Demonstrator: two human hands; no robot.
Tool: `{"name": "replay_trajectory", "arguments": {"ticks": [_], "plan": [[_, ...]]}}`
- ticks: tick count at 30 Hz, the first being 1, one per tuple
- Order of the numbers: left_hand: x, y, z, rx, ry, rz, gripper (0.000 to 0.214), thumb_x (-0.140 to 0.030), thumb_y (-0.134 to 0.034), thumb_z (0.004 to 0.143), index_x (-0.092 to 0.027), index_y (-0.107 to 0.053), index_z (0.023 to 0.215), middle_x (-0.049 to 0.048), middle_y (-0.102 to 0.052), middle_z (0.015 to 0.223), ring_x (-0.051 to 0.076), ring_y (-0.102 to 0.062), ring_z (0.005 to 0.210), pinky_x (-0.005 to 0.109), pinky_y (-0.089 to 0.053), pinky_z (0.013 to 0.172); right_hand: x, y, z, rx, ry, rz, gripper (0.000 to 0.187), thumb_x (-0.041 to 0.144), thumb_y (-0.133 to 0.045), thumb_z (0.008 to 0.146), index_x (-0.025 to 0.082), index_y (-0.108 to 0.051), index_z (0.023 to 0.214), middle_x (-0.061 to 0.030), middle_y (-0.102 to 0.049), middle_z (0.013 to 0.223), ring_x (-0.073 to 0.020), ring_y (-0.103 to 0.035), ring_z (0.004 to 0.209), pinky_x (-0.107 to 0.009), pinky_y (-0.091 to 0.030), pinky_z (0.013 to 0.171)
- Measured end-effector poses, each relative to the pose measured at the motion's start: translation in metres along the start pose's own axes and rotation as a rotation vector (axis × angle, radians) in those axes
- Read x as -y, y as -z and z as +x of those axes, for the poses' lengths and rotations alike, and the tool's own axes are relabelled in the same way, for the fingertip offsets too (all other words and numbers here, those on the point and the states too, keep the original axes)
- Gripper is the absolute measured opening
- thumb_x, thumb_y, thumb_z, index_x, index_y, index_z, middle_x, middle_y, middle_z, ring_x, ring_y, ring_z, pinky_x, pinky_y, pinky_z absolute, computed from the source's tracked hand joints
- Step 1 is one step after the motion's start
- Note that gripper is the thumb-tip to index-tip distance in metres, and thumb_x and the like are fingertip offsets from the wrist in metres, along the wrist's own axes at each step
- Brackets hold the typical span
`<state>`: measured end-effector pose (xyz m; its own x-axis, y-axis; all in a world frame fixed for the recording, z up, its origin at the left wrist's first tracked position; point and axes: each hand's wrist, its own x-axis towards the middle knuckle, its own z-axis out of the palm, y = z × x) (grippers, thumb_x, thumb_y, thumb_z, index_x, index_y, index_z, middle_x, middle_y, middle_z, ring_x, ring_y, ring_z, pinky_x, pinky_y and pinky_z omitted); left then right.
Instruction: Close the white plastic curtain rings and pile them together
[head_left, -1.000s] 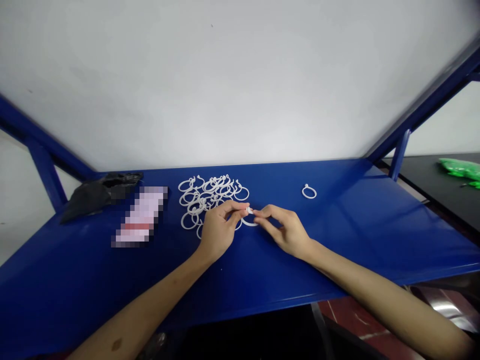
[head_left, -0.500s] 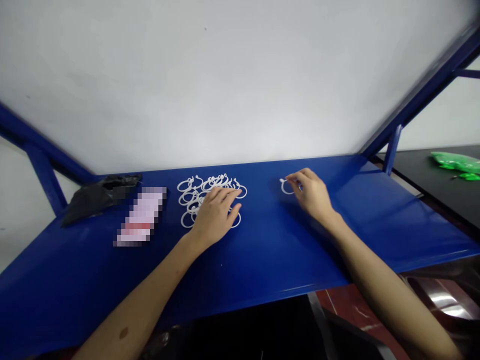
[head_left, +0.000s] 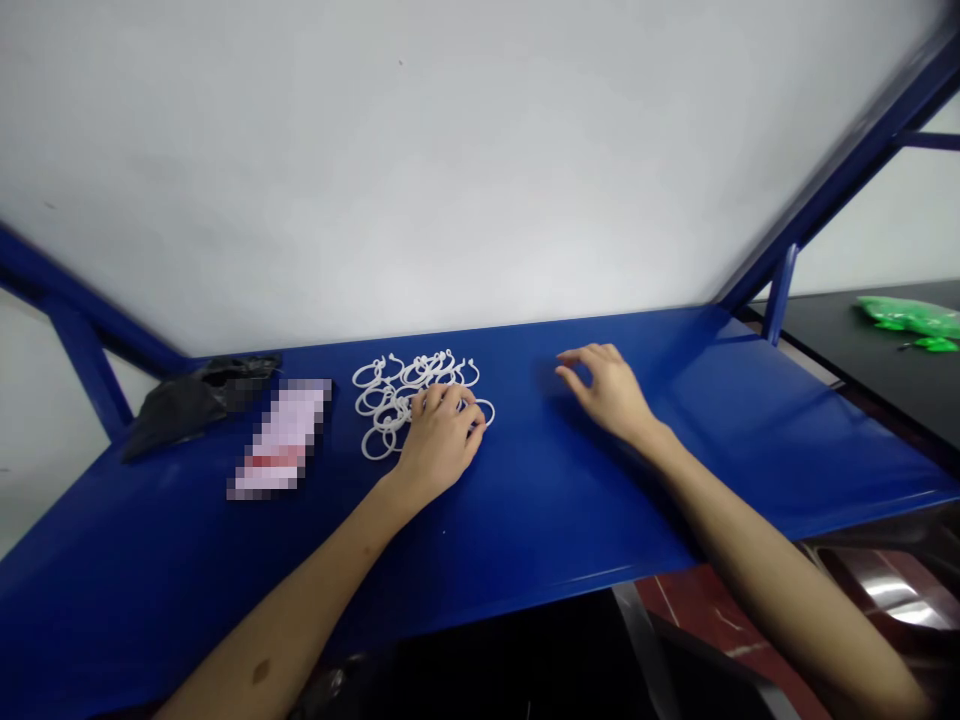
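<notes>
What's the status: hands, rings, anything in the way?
Left hand over rings, grip hidden. Right hand open, no ring visible. Rings heaped, partly covered. Bag and pixelated pink item left of rings, not in the way.

Left hand [head_left: 436, 440] has curled its fingers [head_left: 451, 397]

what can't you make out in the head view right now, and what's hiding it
Head view throughout:
- White rings: exact count; the left hand covers part of the pile, and rings overlap.
- Whatever lies under the right hand: hidden by its palm and fingers.
- Pink-and-white item: markings lost to pixelation.
- Black bag: contents, if any, hidden by its dark material.
- Green item: cut off by the right edge.
</notes>
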<state>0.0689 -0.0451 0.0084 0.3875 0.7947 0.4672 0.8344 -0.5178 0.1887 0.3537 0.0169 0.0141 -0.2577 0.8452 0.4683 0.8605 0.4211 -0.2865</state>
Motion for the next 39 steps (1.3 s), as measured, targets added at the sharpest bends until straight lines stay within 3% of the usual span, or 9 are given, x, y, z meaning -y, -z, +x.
{"name": "replay_trajectory", "arguments": {"ticks": [6,10,13,17,20,24,33,36,39], "plan": [[-0.009,0.003,0.0,-0.017,-0.071,-0.003,0.013,-0.022,-0.062,0.092,-0.022,-0.072,0.083,0.0082,-0.066,0.102,0.028,-0.051,0.099,0.048,-0.042,0.088,0.054,-0.018,-0.013,0.221,0.209,0.347,0.025,0.037,-0.061,0.097,0.019,-0.068,0.113,-0.0088,-0.073,0.104,-0.021,-0.065,0.096,-0.041,-0.051,0.092],[-0.013,0.006,0.001,-0.12,-0.231,-0.048,0.014,-0.023,-0.061,0.095,-0.024,-0.072,0.086,0.0054,-0.067,0.102,0.024,-0.053,0.1,0.042,-0.044,0.09,0.07,-0.011,-0.016,0.282,0.076,0.596,0.024,0.036,-0.061,0.096,0.019,-0.067,0.112,-0.0046,-0.075,0.091,-0.0175,-0.07,0.082,-0.033,-0.055,0.077],[-0.015,0.01,0.001,-0.201,-0.228,-0.078,0.008,-0.024,-0.064,0.094,-0.025,-0.072,0.097,0.005,-0.068,0.11,0.023,-0.056,0.105,0.041,-0.046,0.094,0.074,-0.003,-0.018,0.243,-0.017,0.759,0.02,0.034,-0.06,0.096,0.019,-0.065,0.108,0.0001,-0.074,0.077,-0.0142,-0.07,0.07,-0.028,-0.055,0.07],[-0.015,0.013,0.001,-0.29,-0.017,-0.219,0.019,-0.026,-0.067,0.093,-0.022,-0.069,0.111,0.0052,-0.072,0.105,0.021,-0.064,0.098,0.039,-0.051,0.09,0.078,0.002,-0.021,0.156,0.031,0.718,0.018,0.032,-0.06,0.096,0.019,-0.066,0.106,-0.0001,-0.073,0.078,-0.0129,-0.068,0.069,-0.025,-0.053,0.066],[-0.016,0.014,0.001,-0.199,0.136,-0.4,0.009,-0.026,-0.065,0.094,-0.025,-0.074,0.095,-0.0008,-0.074,0.088,0.016,-0.068,0.08,0.032,-0.055,0.076,0.08,0.002,-0.023,0.171,0.142,0.696,0.017,0.032,-0.059,0.098,0.019,-0.068,0.101,-0.0032,-0.075,0.088,-0.0142,-0.069,0.075,-0.026,-0.054,0.067],[-0.02,0.012,-0.002,-0.136,0.249,-0.539,0.012,-0.024,-0.065,0.092,-0.026,-0.075,0.087,-0.0023,-0.074,0.085,0.014,-0.07,0.076,0.029,-0.055,0.072,0.08,0.001,-0.026,0.151,0.312,0.644,0.017,0.028,-0.053,0.101,0.018,-0.067,0.097,-0.0064,-0.074,0.094,-0.0159,-0.069,0.081,-0.03,-0.055,0.074],[-0.021,0.01,-0.008,-0.22,0.03,-0.461,0.014,-0.011,-0.061,0.092,-0.02,-0.069,0.085,-0.0001,-0.067,0.079,0.013,-0.064,0.076,0.026,-0.053,0.072,0.082,0.005,-0.031,0.112,0.632,0.347,0.026,0.019,-0.042,0.105,0.013,-0.066,0.102,-0.0074,-0.066,0.082,-0.0162,-0.059,0.074,-0.031,-0.049,0.07],[-0.018,0.01,-0.008,-0.226,-0.045,-0.403,0.011,-0.015,-0.059,0.095,-0.02,-0.067,0.089,0.0012,-0.067,0.08,0.015,-0.063,0.08,0.029,-0.053,0.075,0.081,0.003,-0.029,0.061,0.639,0.306,0.027,0.022,-0.042,0.105,0.014,-0.068,0.103,-0.0077,-0.066,0.083,-0.0166,-0.059,0.075,-0.031,-0.05,0.069],[-0.011,0.012,-0.007,-0.138,-0.105,-0.227,0.014,-0.027,-0.062,0.095,-0.021,-0.068,0.105,0.0038,-0.071,0.091,0.022,-0.061,0.093,0.039,-0.052,0.087,0.073,0.008,-0.019,-0.035,0.51,0.273,0.025,0.026,-0.046,0.104,0.019,-0.07,0.104,-0.0083,-0.068,0.091,-0.0181,-0.061,0.081,-0.031,-0.052,0.071]]}}
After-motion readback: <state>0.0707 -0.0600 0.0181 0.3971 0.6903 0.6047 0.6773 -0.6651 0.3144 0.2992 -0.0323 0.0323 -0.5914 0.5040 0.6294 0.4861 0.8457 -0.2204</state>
